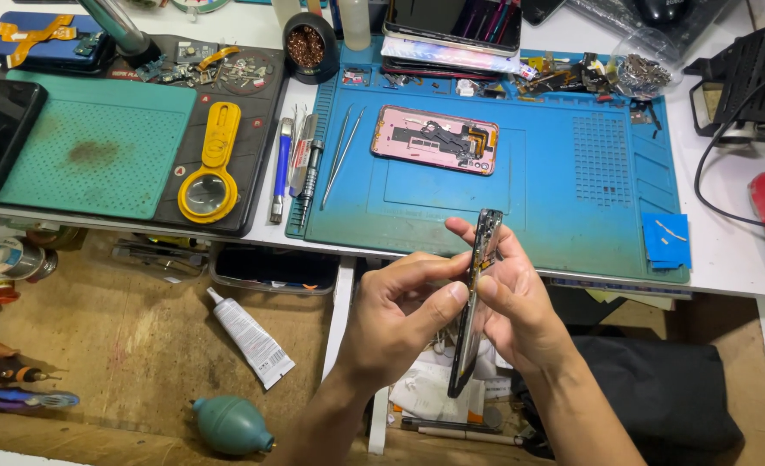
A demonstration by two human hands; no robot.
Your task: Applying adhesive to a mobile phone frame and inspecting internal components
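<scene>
— Scanning from the left: what lies around you?
— Green blower (232,425), glue tube (250,336), yellow magnifier (213,164), tweezers (342,154), pink opened phone (434,139) far on the blue mat (572,216).
— And your grip?
— Your left hand (395,315) and right hand (516,302) pinch the phone frame (477,285) edge-on, near the mat's front edge.

The work mat (572,216) is blue, with a dotted grid patch; the opened phone (434,140) on it is pink; the magnifier (212,164) is yellow; the smaller mat (98,147) is teal with a brownish stain; the blower bulb (230,425) looks green; the bench (736,259) is white.
</scene>
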